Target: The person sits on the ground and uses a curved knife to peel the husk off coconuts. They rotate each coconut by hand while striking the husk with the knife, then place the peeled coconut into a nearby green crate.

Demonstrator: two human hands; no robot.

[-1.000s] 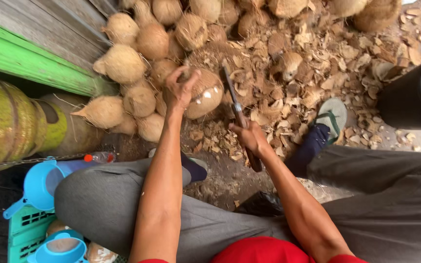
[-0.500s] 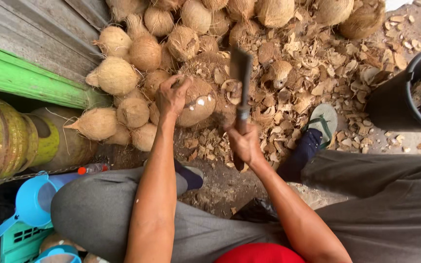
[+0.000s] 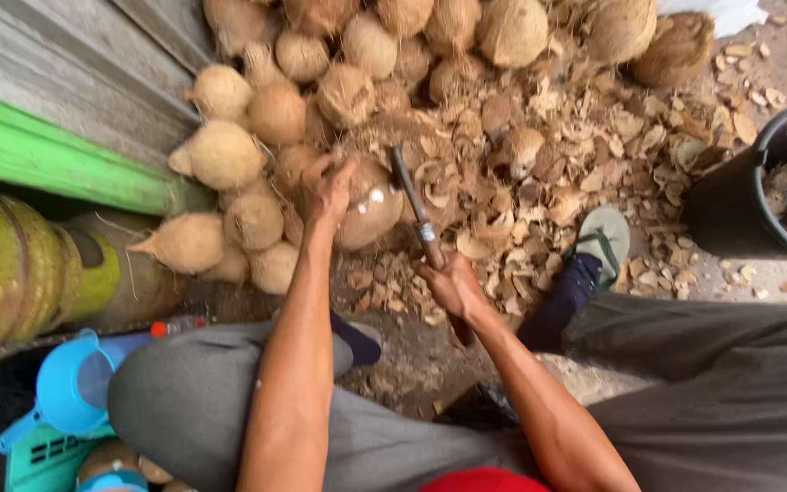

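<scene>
The left hand (image 3: 330, 187) clasps a partly husked coconut (image 3: 368, 211) on the ground, at the near edge of the coconut pile (image 3: 321, 82) by the wooden wall (image 3: 56, 64), its fingers (image 3: 321, 169) curled over the top left of the shell. The right hand (image 3: 453, 284) is clenched around the handle of a long knife (image 3: 412, 205), whose blade lies against the coconut's right side, just beside those fingers. The risk, as I judge it, is the blade glancing off the hard round shell toward the steadying fingers, or the coconut rolling on the loose husk chips (image 3: 539, 173) so the edge slips toward the sandalled foot (image 3: 598, 241).
</scene>
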